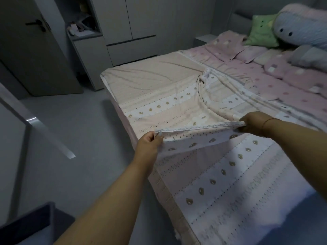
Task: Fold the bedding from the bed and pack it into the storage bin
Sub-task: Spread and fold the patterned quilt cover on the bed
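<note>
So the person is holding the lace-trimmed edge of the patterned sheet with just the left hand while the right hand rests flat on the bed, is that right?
Not quite. In the head view both hands hold the sheet: the left hand pinches one end of the lace-trimmed edge and the right hand grips the other end, rather than resting flat on the bed.
</note>
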`<state>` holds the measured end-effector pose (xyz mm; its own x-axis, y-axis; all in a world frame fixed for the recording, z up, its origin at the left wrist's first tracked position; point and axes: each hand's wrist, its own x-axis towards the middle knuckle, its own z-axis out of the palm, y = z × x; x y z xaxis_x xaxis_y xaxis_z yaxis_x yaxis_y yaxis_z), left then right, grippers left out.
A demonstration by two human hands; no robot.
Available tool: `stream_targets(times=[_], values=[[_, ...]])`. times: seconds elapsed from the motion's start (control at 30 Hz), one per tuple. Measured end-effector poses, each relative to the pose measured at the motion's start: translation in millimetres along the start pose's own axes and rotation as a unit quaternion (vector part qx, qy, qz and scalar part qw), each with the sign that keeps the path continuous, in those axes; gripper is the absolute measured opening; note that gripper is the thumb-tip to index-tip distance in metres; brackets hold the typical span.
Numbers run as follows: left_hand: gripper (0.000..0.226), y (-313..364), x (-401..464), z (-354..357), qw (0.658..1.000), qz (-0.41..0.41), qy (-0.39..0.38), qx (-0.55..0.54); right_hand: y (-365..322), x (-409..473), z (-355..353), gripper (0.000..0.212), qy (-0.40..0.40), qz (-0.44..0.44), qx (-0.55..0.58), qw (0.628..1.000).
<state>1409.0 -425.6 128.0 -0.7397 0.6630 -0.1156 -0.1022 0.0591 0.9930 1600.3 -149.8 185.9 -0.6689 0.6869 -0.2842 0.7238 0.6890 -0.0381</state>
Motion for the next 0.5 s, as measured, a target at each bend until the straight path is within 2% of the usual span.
stream_targets(times=[0.27, 0.5], values=[[0.034, -18, -58, 38, 0.999, -0.018, 0.044, 0.003, 41, -35, 12, 0.025, -0.005, -0.06, -0.022, 0.998], [0.016, -36, -151, 95, 0.987, -0.008, 0.154, 0.045, 87, -65, 39, 0.031, 0.003, -0.156, -0.057, 0.986]])
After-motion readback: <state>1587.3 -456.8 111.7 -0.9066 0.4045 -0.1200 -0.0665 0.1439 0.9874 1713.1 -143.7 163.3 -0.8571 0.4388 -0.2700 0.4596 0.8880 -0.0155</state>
